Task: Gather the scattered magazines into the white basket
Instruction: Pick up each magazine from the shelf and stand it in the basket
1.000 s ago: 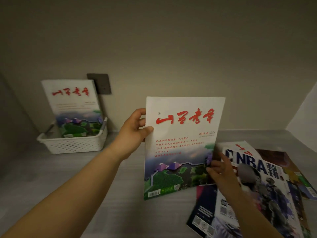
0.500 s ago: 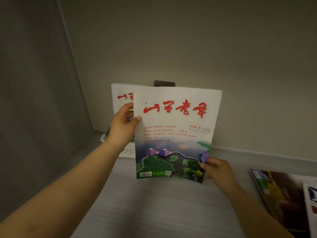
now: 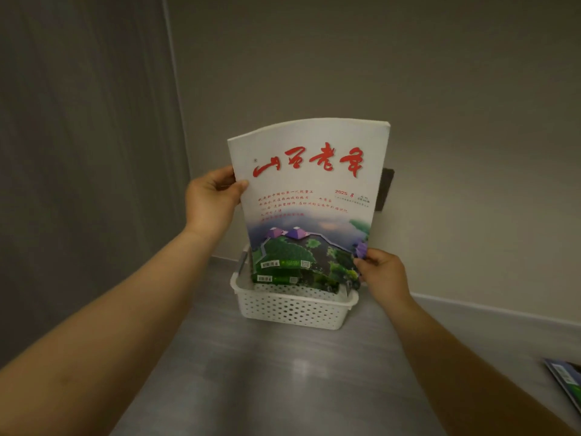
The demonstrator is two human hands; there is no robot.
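1. We see the magazine (image 3: 308,196) upright over the white basket (image 3: 292,309), its lower edge at the rim, with another copy (image 3: 276,279) inside.
2. Our left grip (image 3: 210,199) pinches its left edge above the basket, and our right grip (image 3: 382,272) pinches its lower right corner.
3. The basket sits on the tabletop (image 3: 283,372).

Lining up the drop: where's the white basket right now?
Head view, centre: the white basket sits on the grey counter by the back wall, directly beneath the held magazine.

mag (image 3: 309,196) upright over basket (image 3: 292,311) w/ mags
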